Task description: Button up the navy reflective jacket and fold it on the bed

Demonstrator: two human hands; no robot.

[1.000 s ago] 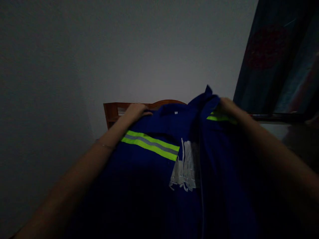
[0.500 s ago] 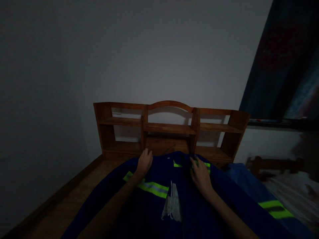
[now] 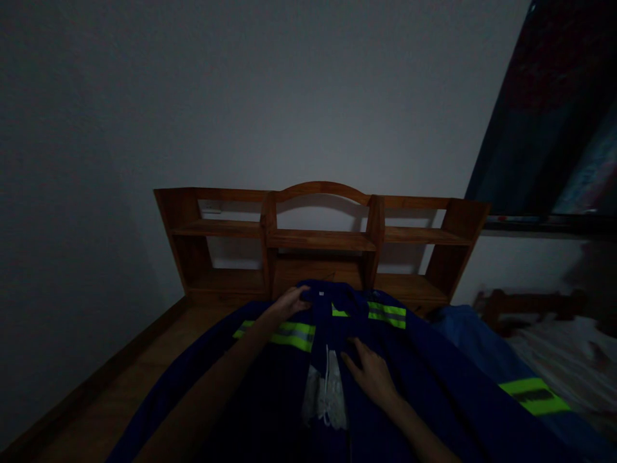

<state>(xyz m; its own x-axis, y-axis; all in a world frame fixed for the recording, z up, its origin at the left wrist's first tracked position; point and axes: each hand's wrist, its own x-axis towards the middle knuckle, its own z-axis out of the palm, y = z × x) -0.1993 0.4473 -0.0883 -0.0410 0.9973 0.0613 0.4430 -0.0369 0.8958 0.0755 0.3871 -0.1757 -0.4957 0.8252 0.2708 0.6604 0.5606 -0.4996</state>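
A dark blue work jacket (image 3: 332, 328) with yellow-green and grey reflective bands lies spread out, its collar toward the wooden headboard. At the left side of the collar, my left hand (image 3: 290, 303) has its fingers closed on the cloth. My right hand (image 3: 372, 373) is over the right front panel, thumb and fingers apart, near the front opening. Whether its fingertips press on the cloth is hard to see in the dim light. Through the opening shows a whitish piece with white cords (image 3: 326, 399). The lower part of the jacket fades into shadow.
A wooden headboard with shelves (image 3: 321, 239) stands against the pale wall (image 3: 308, 96). To the right lie another blue garment with a reflective band (image 3: 533, 395) and white cloth (image 3: 554, 360). A dark curtain (image 3: 530, 128) hangs at upper right.
My right hand has left the collar's right side and come down toward the front opening. My left hand has shifted inward along the collar, and the chest bands lie a little higher.
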